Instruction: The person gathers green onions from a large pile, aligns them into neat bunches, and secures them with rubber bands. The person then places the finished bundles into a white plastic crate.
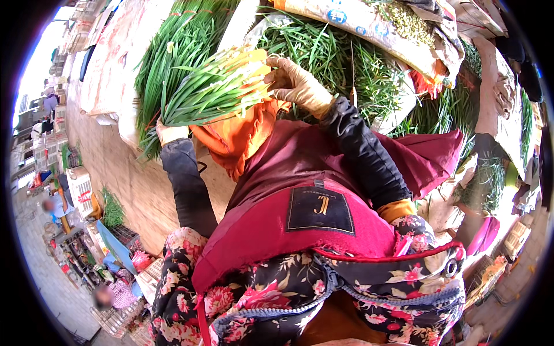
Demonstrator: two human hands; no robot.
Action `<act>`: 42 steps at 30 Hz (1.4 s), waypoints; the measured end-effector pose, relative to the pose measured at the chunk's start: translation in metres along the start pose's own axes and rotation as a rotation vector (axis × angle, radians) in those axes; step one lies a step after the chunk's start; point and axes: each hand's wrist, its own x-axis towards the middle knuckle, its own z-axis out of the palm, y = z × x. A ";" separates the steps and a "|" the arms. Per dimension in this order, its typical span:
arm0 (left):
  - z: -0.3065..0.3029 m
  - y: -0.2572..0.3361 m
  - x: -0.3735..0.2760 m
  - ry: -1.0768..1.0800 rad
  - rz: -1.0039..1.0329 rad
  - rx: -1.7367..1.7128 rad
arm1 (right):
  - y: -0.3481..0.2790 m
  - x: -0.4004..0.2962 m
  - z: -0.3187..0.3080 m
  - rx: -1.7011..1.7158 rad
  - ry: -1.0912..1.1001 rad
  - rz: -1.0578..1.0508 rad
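A bunch of green chives [220,86], probably garlic chives, lies across the front of me with its pale stem ends to the right. My left hand [170,132] grips its leafy end from below. At the stem ends is my gloved right hand [298,84], thumb and fingers curled with a gap between them; whether they pinch any stems is unclear. Behind the bunch, more long chives [173,47] are stacked, tied with a red band. Orange cloth [242,134] hangs just under the bunch, above my maroon apron [298,151].
Loose green leaves [311,47] heap beyond my right hand, with a thin dark strip [353,69] standing among them. A printed sack [346,19] lies at the back. Pavement [104,116] runs along the left, where crates [82,190] stand and people [123,294] sit.
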 end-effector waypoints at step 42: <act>-0.031 0.149 0.028 0.658 -1.142 -1.564 | -0.010 -0.042 0.058 0.438 0.140 0.237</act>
